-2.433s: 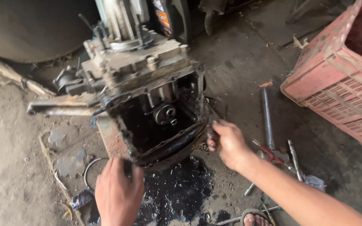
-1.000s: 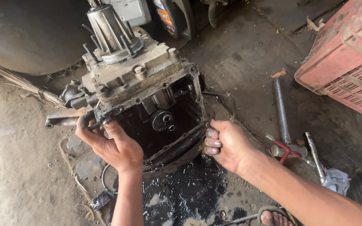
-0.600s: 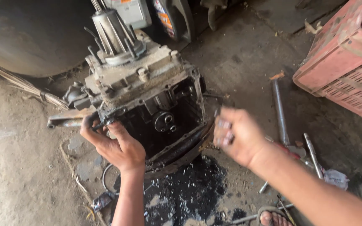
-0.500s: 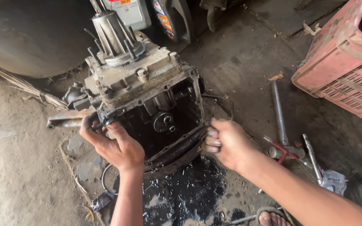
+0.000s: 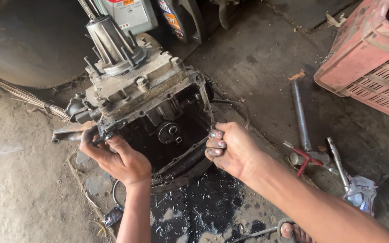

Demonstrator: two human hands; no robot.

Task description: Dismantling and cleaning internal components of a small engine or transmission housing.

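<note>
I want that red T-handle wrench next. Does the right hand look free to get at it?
Probably, once it lets go: the right hand grips the gearbox housing rim, and the red T-handle wrench lies uncovered on the floor just beside that forearm, nothing between.

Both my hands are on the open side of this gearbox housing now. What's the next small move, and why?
Probably tip the gearbox housing slowly, with both grips kept. The left hand grips the oily left corner of the opening, the right hand the right rim. Dark oil is pooled on the ground below and the fingers look greasy, so a quick pull could slip.
</note>
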